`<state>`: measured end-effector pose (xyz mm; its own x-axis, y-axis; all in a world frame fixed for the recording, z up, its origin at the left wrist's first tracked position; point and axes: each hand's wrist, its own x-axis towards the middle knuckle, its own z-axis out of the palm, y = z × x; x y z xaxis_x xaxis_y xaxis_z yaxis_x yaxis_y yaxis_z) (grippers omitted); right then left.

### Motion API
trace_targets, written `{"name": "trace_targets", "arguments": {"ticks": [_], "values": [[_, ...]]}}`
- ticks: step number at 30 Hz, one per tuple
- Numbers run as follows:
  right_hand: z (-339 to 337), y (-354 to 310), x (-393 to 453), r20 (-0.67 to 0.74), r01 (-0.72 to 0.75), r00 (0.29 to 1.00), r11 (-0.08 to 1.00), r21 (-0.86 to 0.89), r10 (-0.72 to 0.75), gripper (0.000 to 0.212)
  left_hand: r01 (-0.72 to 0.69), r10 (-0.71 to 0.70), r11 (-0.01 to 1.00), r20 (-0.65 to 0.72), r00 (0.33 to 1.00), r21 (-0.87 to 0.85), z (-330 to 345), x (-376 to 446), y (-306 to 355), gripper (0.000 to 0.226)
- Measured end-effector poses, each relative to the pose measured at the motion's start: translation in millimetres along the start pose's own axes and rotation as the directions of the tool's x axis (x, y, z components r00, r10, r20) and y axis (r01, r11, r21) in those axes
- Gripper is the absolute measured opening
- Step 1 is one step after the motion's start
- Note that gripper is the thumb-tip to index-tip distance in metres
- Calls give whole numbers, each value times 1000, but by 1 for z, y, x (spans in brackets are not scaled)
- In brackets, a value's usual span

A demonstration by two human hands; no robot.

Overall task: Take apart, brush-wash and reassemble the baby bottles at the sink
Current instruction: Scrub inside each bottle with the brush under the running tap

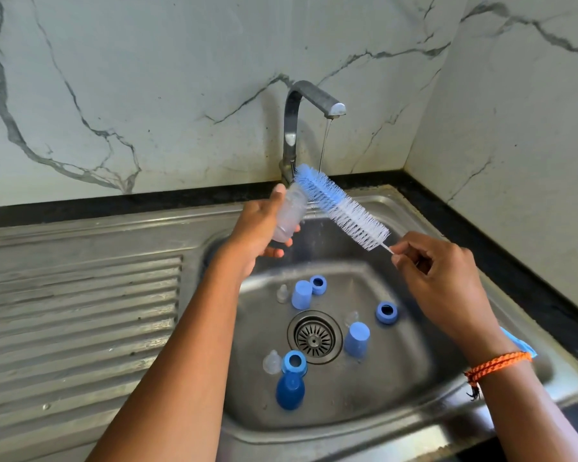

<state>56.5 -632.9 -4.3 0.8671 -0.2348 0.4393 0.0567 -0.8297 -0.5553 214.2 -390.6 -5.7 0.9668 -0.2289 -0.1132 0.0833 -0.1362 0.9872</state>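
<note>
1. Clear plastic bottle body (289, 211) sits in my left hand (264, 225), fingers and thumb wrapped round it, its open mouth tilted up toward the tap (301, 121), above the sink's back edge.
2. My right hand (437, 278) pinches the thin white handle of the one bottle brush (342, 206) between thumb and fingertips. The brush slants up to the left; its blue-bristled tip is at the bottle's mouth, and the white bristles are nearer my hand. I cannot tell whether the tip is inside the mouth or just across it.
3. An orange braided band (494, 363) circles my right wrist.
4. A thin stream of water (324, 145) runs from the spout, just behind the brush.
5. The steel sink (414, 405) basin holds the loose parts, nine by my count:
   - three blue ring collars: one (318, 284) toward the back edge, one (386, 312) toward the right wall, one (294, 361) in front of the drain (315, 336);
   - three blue caps: one (301, 294) behind the drain, one (357, 339) just right of it, a darker one (290, 390) touching the front collar;
   - three clear teats: one (282, 292) beside the back cap, one (351, 317) behind the right cap, one (272, 361) left of the front collar.
6. A ribbed draining board (80, 311) lies on the sink's left side.
7. Something light blue (519, 343) shows at the right rim behind my wrist; I cannot tell what it is.
</note>
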Motion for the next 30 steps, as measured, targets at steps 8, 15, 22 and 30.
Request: {"name": "trace_targets", "arguments": {"ticks": [8,15,22,30], "values": [[2,1,-1,-35,-25,999,1000,-17,25,16,3,-7,1000,248,969,14,2,-6,-1,67],[-3,1,-1,-33,-21,999,1000,-14,21,17,-55,45,992,-88,995,-113,-2,8,-4,55],[-2,3,-1,-32,-72,997,997,-42,70,14,-73,75,981,2,997,-181,0,10,-9,43],[-14,8,0,26,-12,1000,1000,27,11,19,-176,40,946,-441,897,-274,-10,25,-15,53]]}}
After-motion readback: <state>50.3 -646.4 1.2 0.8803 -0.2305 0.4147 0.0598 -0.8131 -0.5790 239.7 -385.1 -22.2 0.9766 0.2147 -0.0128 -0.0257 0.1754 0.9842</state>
